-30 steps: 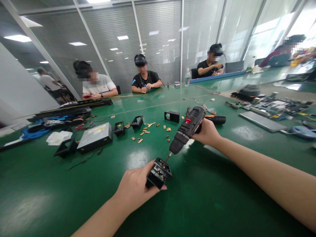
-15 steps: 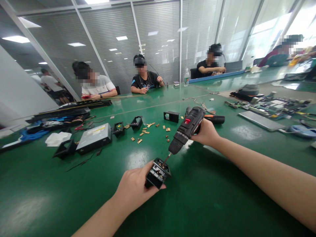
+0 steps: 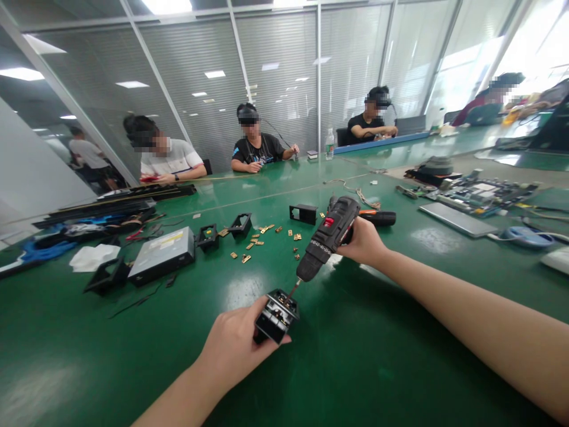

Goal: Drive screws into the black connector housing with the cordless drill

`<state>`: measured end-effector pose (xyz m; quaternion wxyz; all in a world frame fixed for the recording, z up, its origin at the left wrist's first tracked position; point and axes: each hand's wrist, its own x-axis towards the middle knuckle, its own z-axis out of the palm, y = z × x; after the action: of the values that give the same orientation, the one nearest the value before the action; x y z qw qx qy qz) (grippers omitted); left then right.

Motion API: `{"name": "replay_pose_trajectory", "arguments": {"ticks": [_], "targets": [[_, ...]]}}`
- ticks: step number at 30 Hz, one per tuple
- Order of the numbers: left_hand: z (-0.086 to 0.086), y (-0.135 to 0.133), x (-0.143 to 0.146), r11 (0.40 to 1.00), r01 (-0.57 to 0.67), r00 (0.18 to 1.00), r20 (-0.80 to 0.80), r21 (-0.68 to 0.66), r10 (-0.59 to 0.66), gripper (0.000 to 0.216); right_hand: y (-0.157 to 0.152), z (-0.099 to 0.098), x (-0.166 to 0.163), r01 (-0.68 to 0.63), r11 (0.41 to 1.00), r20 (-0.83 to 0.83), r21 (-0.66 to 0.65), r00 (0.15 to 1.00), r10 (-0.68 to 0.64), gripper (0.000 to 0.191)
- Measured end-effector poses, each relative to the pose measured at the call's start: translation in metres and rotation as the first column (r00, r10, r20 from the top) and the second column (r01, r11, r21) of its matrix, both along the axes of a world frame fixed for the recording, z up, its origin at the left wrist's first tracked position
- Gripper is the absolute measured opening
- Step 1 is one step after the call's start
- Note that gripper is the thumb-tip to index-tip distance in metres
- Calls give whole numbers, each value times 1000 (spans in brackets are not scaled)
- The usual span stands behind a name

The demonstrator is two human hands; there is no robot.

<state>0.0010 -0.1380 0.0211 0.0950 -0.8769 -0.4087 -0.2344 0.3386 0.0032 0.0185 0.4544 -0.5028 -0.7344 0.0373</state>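
My left hand (image 3: pixel 237 333) is closed round a black socket-like housing (image 3: pixel 278 317) with metal contacts inside, held tilted above the table. In my right hand (image 3: pixel 363 242) is a black cordless drill (image 3: pixel 331 234) with a red switch, pointing down and left. Its thin bit (image 3: pixel 293 289) reaches into the open side of the housing; the exact spot the tip touches is too small to tell. Beyond the housing, several small brass pieces (image 3: pixel 255 242) lie scattered. Black frames (image 3: pixel 240 226) stand near them, and another black frame (image 3: pixel 303 213) is just left of the drill.
A silver optical drive (image 3: pixel 163 254), white tissue (image 3: pixel 94 258) and black strips (image 3: pixel 120 204) lie on the left. On the right are circuit boards (image 3: pixel 482 193), a flat silver panel (image 3: pixel 457 220) and a blue mouse-like object (image 3: pixel 528 236). Several people sit across the green table (image 3: pixel 377 356).
The whole view has shifted slightly, so hands, drill and housing appear a little further left. The bit stays in the housing, and both grips look the same.
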Motion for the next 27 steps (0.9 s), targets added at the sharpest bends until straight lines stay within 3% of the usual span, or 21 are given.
{"name": "replay_pose_trajectory", "arguments": {"ticks": [27], "targets": [[-1, 1, -2, 1000, 2, 1000, 15, -15, -2, 55, 2, -2, -1, -11, 1000, -21, -28, 1000, 11, 38]]}}
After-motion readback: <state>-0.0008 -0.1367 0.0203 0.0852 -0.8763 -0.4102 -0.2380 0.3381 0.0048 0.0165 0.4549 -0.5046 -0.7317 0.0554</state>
